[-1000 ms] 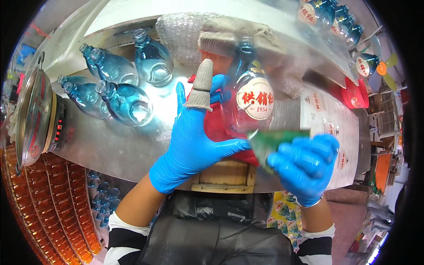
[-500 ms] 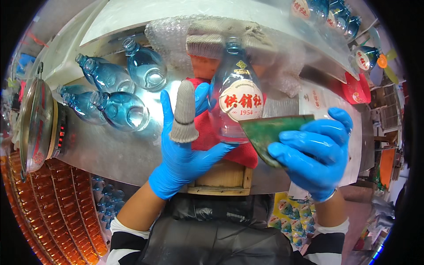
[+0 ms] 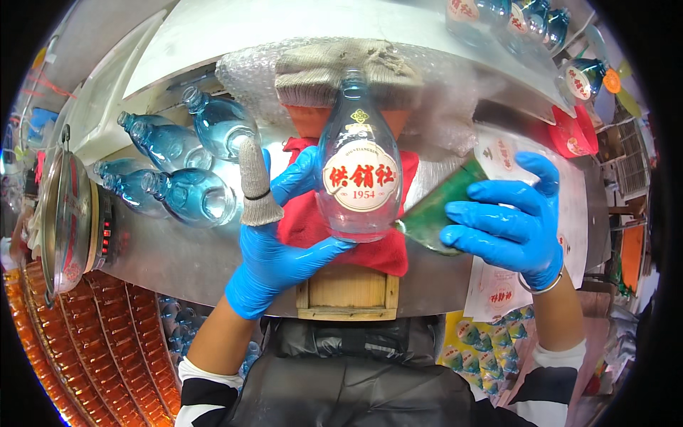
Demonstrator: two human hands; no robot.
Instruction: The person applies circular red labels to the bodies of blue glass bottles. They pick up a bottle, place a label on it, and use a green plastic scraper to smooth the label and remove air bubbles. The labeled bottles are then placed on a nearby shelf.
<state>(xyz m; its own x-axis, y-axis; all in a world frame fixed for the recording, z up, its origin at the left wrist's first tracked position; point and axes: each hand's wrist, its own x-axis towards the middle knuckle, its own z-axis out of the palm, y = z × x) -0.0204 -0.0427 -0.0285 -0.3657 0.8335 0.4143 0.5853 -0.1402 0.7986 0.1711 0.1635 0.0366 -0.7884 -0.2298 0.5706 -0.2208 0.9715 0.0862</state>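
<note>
A blue-tinted clear glass bottle (image 3: 358,137) lies with its neck pointing away from me, a cream label with red characters (image 3: 361,199) facing up. My left hand (image 3: 267,262), in a blue glove, holds it from the left: the thumb presses its base and a finger rests along its side. A grey knit cover (image 3: 257,181) sheathes one finger of that hand. Beside the bottle's lower right, my gloved right hand (image 3: 514,222) grips a flat green scraper (image 3: 445,210), its edge close to the glass. A red cloth (image 3: 302,219) lies under the bottle.
A padded grey knit rest (image 3: 306,82) stands behind the bottle's neck, and a wooden block (image 3: 347,293) sits at the table's near edge. Several unlabelled blue bottles (image 3: 193,196) lie at left, near a round scale (image 3: 67,220). Printed sheets (image 3: 491,292) lie at right.
My right hand has drawn the scraper off the bottle's lower right, uncovering the label's bottom edge. My left hand keeps its hold. The whole view has shifted slightly.
</note>
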